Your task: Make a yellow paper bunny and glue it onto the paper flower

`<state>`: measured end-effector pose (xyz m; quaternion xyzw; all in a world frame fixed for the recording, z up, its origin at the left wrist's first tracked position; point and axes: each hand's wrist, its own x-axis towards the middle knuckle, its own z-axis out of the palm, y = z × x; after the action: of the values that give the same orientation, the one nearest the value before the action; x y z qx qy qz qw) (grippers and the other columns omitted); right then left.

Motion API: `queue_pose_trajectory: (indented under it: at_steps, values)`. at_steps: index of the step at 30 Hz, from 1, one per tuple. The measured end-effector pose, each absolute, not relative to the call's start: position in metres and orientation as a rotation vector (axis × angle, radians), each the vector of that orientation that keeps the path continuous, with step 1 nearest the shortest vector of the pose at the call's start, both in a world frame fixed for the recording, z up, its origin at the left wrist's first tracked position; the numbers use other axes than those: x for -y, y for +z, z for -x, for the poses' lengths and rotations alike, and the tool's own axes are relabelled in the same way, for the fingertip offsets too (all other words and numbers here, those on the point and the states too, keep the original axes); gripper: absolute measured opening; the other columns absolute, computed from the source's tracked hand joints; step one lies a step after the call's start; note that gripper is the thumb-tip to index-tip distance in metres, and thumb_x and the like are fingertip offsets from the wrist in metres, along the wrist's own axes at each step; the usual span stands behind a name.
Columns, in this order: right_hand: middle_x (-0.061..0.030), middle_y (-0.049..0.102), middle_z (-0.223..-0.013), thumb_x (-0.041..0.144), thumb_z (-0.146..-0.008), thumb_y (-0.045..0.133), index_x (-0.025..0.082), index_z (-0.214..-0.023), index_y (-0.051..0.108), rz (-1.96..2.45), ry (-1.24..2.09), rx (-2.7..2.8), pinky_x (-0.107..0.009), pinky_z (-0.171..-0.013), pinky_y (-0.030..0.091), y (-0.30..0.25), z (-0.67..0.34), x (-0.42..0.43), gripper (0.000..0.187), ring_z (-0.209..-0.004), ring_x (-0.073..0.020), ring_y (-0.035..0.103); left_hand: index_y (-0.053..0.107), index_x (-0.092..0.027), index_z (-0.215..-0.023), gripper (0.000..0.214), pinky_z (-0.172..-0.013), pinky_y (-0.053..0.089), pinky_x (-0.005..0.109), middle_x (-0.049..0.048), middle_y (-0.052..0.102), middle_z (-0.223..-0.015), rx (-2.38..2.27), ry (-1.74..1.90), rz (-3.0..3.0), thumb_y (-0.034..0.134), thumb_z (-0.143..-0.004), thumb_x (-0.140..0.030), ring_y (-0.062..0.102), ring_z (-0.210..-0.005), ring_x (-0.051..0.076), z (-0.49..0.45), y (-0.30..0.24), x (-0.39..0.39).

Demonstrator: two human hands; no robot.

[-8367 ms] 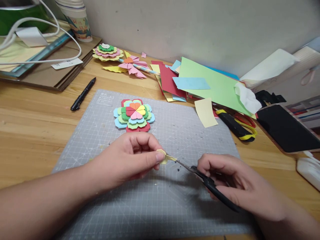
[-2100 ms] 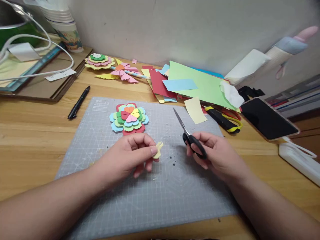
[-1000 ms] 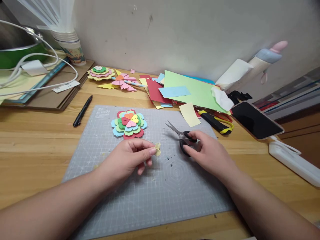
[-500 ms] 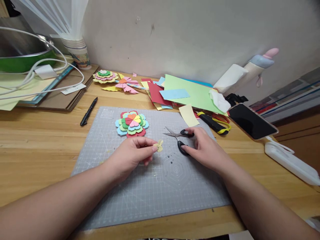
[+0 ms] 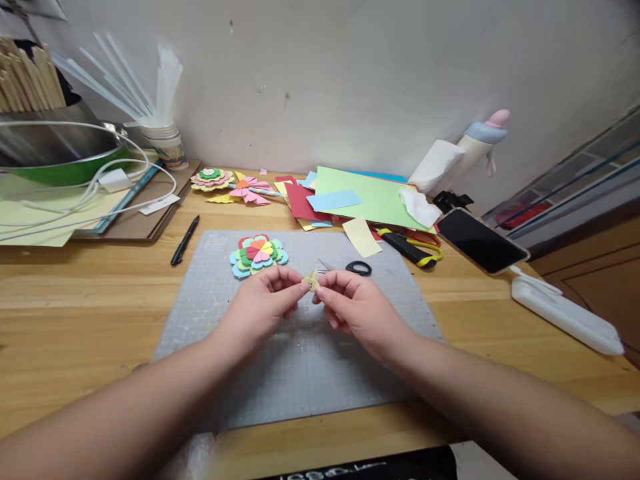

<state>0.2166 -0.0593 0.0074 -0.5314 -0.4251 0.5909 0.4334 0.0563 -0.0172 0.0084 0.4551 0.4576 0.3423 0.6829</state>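
your left hand (image 5: 265, 303) and right hand (image 5: 353, 307) meet over the grey mat (image 5: 300, 373), each grip closed thumb to forefinger on one small yellow paper piece (image 5: 311, 283), held just above the mat between the two hands. the scissors (image 5: 357, 268) lie flat on the mat just beyond your right hand, apart from it; whether the blades are open cannot be told. a layered paper flower (image 5: 258, 253) rests on the mat's far left part, near your left hand. a black pen (image 5: 185, 240) lies on the wooden surface (image 5: 75, 307) just off the mat's left edge. loose coloured sheets (image 5: 370, 197) are piled beyond the mat by the wall, with a phone (image 5: 480, 231) to their right.
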Motion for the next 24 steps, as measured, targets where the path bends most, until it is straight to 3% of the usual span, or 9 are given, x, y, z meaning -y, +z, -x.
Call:
queue_pose_trajectory:
  at_steps: [8, 24]
  values:
    - [0.0051, 0.058, -0.061, 0.036, -0.075, 0.073, 0.017, -0.071, 0.056, 1.105, 1.562, 0.872, -0.018, -0.037, 0.022, -0.009, -0.233, 0.05, 0.025, -0.039, -0.0031, 0.042, 0.059, -0.015, -0.076, 0.027, -0.048, 0.033, 0.018, -0.0037, 0.054, -0.061, -1.021, 0.761, -0.934, 0.074, -0.07, -0.037, 0.045, -0.053, 0.007, -0.074, 0.002, 0.024]
    - [0.0027, 0.063, -0.065, 0.04, -0.074, 0.075, 0.016, -0.073, 0.059, 1.059, 1.733, 0.856, -0.016, -0.034, 0.023, -0.026, -0.235, 0.045, 0.029, -0.037, -0.0029, 0.046, 0.06, -0.015, -0.071, 0.028, -0.048, 0.032, 0.019, -0.0058, 0.051, -0.051, -1.016, 0.749, -1.044, 0.075, -0.07, -0.039, 0.041, -0.047, 0.006, -0.07, -0.012, 0.022]
